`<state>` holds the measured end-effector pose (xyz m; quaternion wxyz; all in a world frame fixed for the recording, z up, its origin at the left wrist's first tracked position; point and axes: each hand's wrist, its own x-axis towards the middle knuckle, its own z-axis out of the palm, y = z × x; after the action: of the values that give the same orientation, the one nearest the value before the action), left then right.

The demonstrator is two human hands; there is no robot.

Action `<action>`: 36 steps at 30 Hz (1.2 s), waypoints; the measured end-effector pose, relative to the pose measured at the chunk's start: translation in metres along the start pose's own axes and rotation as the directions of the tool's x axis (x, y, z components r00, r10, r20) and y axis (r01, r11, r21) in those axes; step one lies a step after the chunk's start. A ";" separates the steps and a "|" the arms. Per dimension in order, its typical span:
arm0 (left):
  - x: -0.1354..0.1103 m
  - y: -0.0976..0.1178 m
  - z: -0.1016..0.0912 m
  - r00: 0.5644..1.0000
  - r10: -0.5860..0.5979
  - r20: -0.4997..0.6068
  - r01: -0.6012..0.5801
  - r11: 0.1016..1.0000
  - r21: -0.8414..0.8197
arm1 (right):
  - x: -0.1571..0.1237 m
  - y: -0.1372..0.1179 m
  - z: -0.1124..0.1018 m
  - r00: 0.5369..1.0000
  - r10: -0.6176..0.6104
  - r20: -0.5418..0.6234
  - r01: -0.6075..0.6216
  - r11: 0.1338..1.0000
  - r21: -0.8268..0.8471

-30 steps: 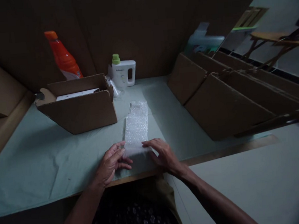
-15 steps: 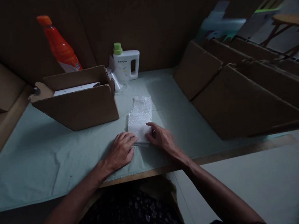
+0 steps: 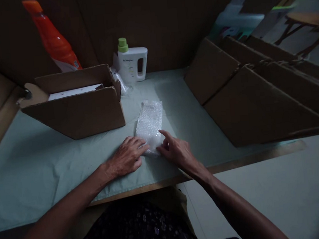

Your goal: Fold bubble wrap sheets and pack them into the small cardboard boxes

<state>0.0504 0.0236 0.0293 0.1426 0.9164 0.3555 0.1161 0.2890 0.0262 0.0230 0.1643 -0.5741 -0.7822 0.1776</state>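
Observation:
A flat strip of clear bubble wrap [image 3: 150,120] lies on the light green cloth, its long side running away from me. Whether anything is inside its layers I cannot make out. My left hand [image 3: 127,155] rests palm down at its lower left, with the fingertips spread onto the near end. At the lower right edge is my right hand [image 3: 177,149]. Its thumb tip touches the wrap, and the index finger stretches out above, apart from the thumb. The other right fingers are curled and partly hidden.
An opened cardboard box [image 3: 75,114] holding a white flat item [image 3: 76,91] stands left. Behind are an orange bottle [image 3: 54,39], a white jug [image 3: 133,64] and crumpled clear plastic [image 3: 123,83]. Cardboard bins [image 3: 259,107] stand right, with a teal bottle [image 3: 234,21] beyond.
The view has shifted slightly. My left fingers reach a little farther onto the near end of the bubble wrap. The right index finger has lifted a bit away from its edge.

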 end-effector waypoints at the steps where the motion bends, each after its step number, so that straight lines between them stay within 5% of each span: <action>1: 0.000 0.000 0.000 1.000 0.001 0.007 -0.001 1.000 0.006 | -0.005 -0.003 -0.004 0.998 -0.044 -0.050 0.042 0.998 -0.049; 4: 0.001 -0.002 0.002 1.000 0.009 0.025 -0.010 1.000 0.011 | -0.019 -0.015 -0.012 0.958 -0.275 -0.081 0.257 0.949 -0.183; 8: 0.004 -0.007 0.003 1.000 0.003 -0.013 -0.003 1.000 -0.014 | -0.018 -0.025 -0.001 0.917 -0.387 0.100 0.398 0.858 -0.324; 14: 0.002 -0.001 0.004 0.999 -0.013 -0.048 0.008 0.994 -0.111 | 0.001 -0.025 0.000 0.964 -0.246 0.106 0.262 0.945 -0.196; 18: -0.006 0.015 0.007 0.975 -0.183 -0.125 0.138 0.943 -0.302 | -0.002 -0.020 -0.017 0.976 -0.150 0.156 0.130 0.983 0.132; 21: -0.004 0.020 0.008 0.943 -0.328 -0.056 0.263 0.838 -0.479 | -0.013 -0.012 -0.022 0.983 -0.137 0.124 0.104 0.966 0.237; 23: 0.000 0.019 0.009 0.916 -0.401 -0.006 0.341 0.787 -0.515 | -0.025 -0.007 -0.022 0.981 -0.177 -0.077 0.187 0.969 0.158; 26: 0.007 0.013 0.012 0.899 -0.438 -0.014 0.373 0.781 -0.501 | -0.043 -0.005 -0.017 0.884 -0.364 -0.293 0.359 0.931 -0.072; 30: 0.013 0.011 0.021 0.910 -0.401 -0.104 0.328 0.850 -0.412 | -0.048 -0.010 -0.003 0.818 -0.558 -0.140 0.530 0.826 -0.192; 33: 0.010 0.013 0.025 0.909 -0.346 -0.231 0.282 0.921 -0.269 | -0.032 -0.008 0.008 0.824 -0.560 -0.084 0.528 0.814 -0.240; 36: -0.002 0.013 0.027 0.863 -0.345 -0.370 0.272 0.933 -0.236 | -0.020 -0.002 0.011 0.835 -0.544 -0.082 0.509 0.821 -0.258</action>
<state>0.0656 0.0082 0.0081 0.1630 0.7871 0.5078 0.3098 0.2878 0.0058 0.0138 0.1996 -0.3618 -0.9106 -0.0091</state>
